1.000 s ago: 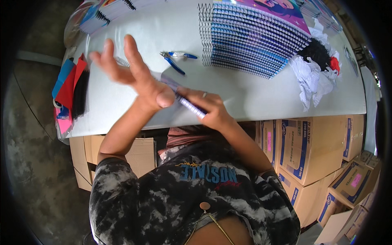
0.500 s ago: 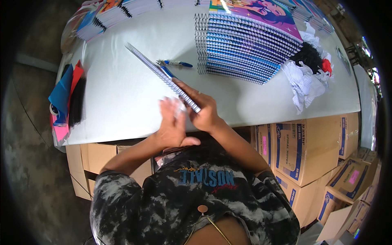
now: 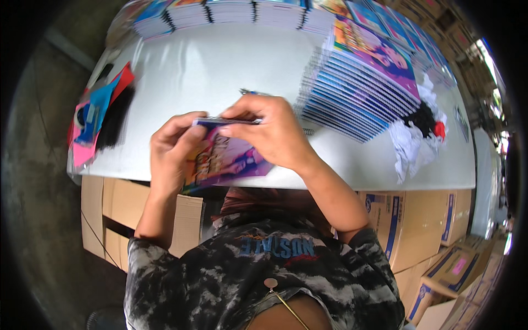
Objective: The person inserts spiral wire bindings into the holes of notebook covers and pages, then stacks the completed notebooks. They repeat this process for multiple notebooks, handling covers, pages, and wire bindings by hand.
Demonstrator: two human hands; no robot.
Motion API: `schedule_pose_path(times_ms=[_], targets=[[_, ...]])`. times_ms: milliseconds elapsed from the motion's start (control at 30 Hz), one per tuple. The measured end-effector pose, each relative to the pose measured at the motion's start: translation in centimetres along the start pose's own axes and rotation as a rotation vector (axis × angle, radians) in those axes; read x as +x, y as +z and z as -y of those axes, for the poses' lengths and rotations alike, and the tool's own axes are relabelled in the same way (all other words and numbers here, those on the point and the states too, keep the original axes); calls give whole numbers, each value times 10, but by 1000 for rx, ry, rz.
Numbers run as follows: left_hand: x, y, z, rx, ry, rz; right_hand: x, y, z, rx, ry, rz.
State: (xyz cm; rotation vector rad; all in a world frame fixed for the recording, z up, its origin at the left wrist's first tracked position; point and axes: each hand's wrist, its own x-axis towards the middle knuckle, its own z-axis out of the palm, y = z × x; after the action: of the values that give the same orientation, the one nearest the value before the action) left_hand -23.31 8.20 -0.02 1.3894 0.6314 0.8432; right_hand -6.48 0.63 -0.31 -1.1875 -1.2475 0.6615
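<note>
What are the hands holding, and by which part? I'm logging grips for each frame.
Both hands hold one purple-covered notebook: the left hand grips its left side, the right hand pinches its top edge.

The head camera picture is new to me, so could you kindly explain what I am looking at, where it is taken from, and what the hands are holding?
This picture comes from a wide fisheye camera worn on a person's head, looking down, so straight edges bend near the rim. There is no machine: the two bare arms rising from the bottom belong to the wearer, whose dark patterned shirt fills the lower middle. The left hand and the right hand together hold a colourful notebook by its top edge, over the near edge of a white table. On the table, to the right, lies a slanted stack of spiral notebooks; beside it is crumpled white cloth or paper. More notebook piles line the far edge, and bright coloured items lie at the left end. Cardboard boxes stand under and beside the table.
</note>
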Motion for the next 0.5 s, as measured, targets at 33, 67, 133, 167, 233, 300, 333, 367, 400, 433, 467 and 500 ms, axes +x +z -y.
schedule_pose_path(times_ms=[33,67,133,167,233,300,333,367,400,433,467,500], targets=[[5,1,3,-45,42,85,-1,1,-3,74,67,-24],[10,0,6,-89,85,172,-1,2,-5,145,135,-49],[17,1,3,-88,91,206,0,2,-3,95,138,-67],[20,1,0,-88,95,224,0,3,2,87,156,-68],[28,0,-3,62,170,219,-2,5,5,30,142,-93],[34,2,-7,194,208,237,-3,8,5,-66,73,-131],[34,4,-11,235,193,242,-4,7,3,-58,54,-144],[33,7,-18,275,178,250,-7,5,1,-50,35,-158],[39,13,-23,306,175,281,-7,-3,0,-58,11,-193],[46,13,-27,479,444,310,-6,-12,2,84,-68,-281],[43,16,-33,644,555,89,-5,-23,5,223,-151,-368],[51,9,-38,926,757,-136,1,-38,13,299,-286,-509]])
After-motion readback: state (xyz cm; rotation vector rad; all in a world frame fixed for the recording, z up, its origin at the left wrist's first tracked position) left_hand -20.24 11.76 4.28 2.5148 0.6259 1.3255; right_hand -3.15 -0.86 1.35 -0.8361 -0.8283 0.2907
